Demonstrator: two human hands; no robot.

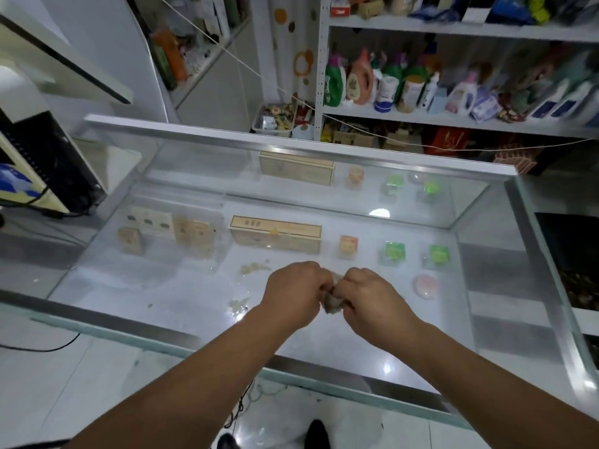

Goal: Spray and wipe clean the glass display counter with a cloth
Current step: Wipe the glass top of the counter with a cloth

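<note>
both hands bunching the cloth above the glass

the left hand (293,288) and right hand (369,294) meet knuckle to knuckle, fingers curled in and pinching a small crumpled cloth (332,299) between them. only a greyish wad of it shows. it looks held this way to fold or wring it into a pad before wiping. the cloth hangs just over the top pane of the glass display counter (421,335), near its front middle; whether it touches the glass cannot be told. just beyond and left of the hands lie pale crumbly smears (256,269), likely the next patch to wipe. under the glass sit a long tan box (275,234) and green packets (395,252). behind the counter, detergent bottles (359,79) line a shelf. no spray bottle is in either hand.
</note>
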